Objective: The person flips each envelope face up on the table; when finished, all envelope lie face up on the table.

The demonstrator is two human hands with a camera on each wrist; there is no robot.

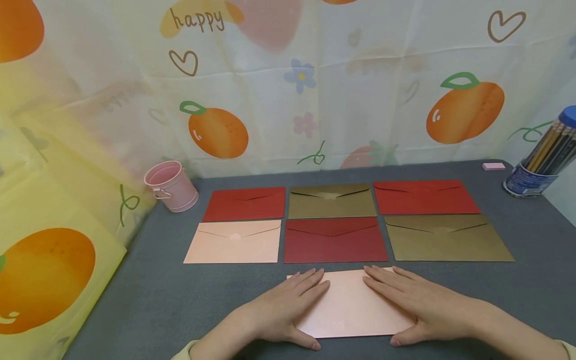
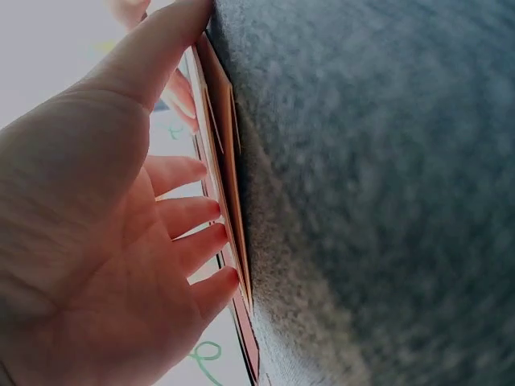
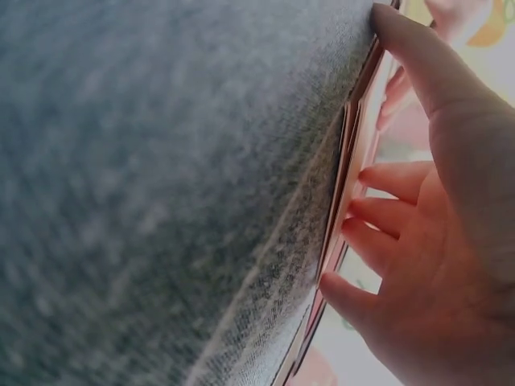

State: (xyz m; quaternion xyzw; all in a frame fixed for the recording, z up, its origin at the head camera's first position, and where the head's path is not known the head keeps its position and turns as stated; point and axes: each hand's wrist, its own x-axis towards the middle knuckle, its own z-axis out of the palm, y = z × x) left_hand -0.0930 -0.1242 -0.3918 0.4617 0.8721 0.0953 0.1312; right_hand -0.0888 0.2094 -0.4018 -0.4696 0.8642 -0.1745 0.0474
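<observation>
A pale pink envelope (image 1: 348, 305) lies flat on the grey felt table (image 1: 157, 295) near the front edge. My left hand (image 1: 288, 302) rests flat on its left part, fingers straight and pointing away. On the envelope's right part my right hand (image 1: 414, 300) presses down the same way. In the left wrist view the left hand (image 2: 121, 265) shows its fingers stretched along the envelope's edge (image 2: 221, 201). The right wrist view has the right hand (image 3: 434, 241) with straight fingers against the envelope edge (image 3: 342, 209).
Behind lie two rows of envelopes: red (image 1: 245, 204), olive (image 1: 331, 201), red (image 1: 425, 197); then pink (image 1: 234, 242), dark red (image 1: 335, 240), olive (image 1: 445, 239). A pink bucket (image 1: 171, 186) stands back left, a pencil tub (image 1: 544, 155) and pink eraser (image 1: 493, 166) back right. Fruit-print cloth (image 1: 288, 85) hangs behind.
</observation>
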